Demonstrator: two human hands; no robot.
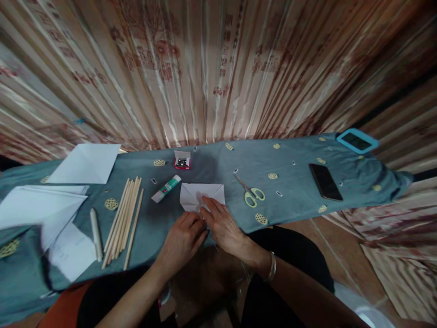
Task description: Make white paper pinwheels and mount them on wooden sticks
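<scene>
A small folded white paper (190,193) lies near the table's front edge, with crease lines running toward its middle. My left hand (186,237) is closed at the paper's near edge, its fingertips pinching there. My right hand (223,225) rests on the paper with its fingers stretched out and pointing up and left. The near part of the paper is hidden under both hands. Left of it lies a green and white glue stick (167,188). Scissors with yellow-green handles (250,199) lie to the right. Behind the paper stands a small red box (182,161) of metal bits.
Wooden sticks (123,218) lie bundled at the left, beside a white rolled stick (96,232). White paper sheets (37,205) and a creased white sheet (87,164) are farther left. A black phone (325,181) and a blue-framed device (357,140) are at the right. A curtain (205,68) hangs behind the table.
</scene>
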